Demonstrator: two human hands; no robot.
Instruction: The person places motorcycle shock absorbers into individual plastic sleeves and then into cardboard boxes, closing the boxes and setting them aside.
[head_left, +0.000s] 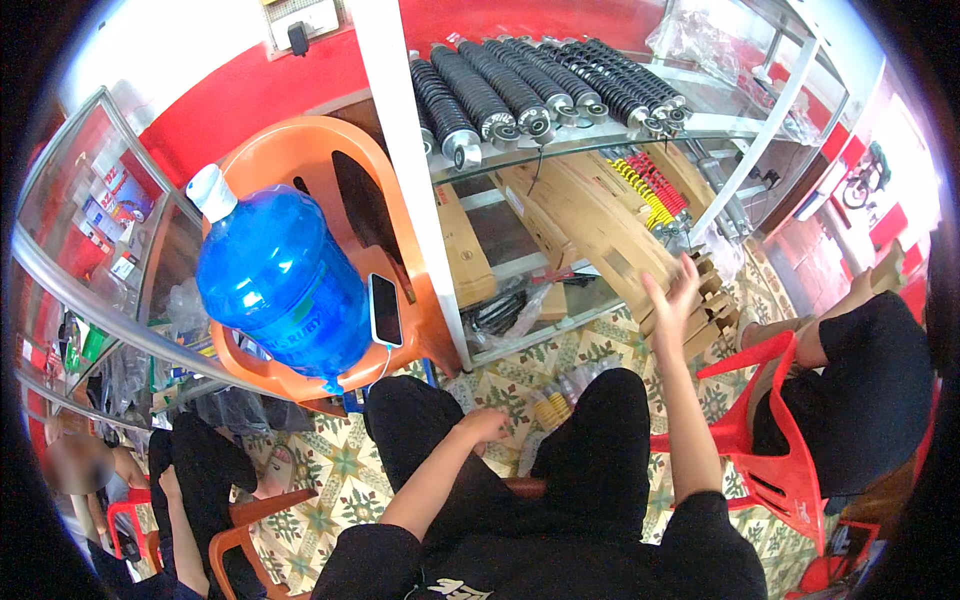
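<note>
My right hand (673, 296) reaches forward with thumb and fingers spread, blurred by motion. It is at the near end of a long cardboard box (611, 232) on the glass display case's lower level; whether it touches the box is unclear. Below that hand are the notched ends of more cardboard pieces (709, 307). My left hand (486, 427) rests by my left thigh, fingers loosely bent, and nothing shows in it. On the floor between my knees lie yellow coil springs (553, 409) beside clear plastic wrap.
Black coil-spring shock absorbers (517, 90) line the upper glass shelf (555, 154). Yellow and red ones (649, 187) lie below. At left, an orange plastic chair (292, 139) holds a blue water jug (281, 277) and a cabled phone (385, 309). A person sits on a red chair (780, 427) at right.
</note>
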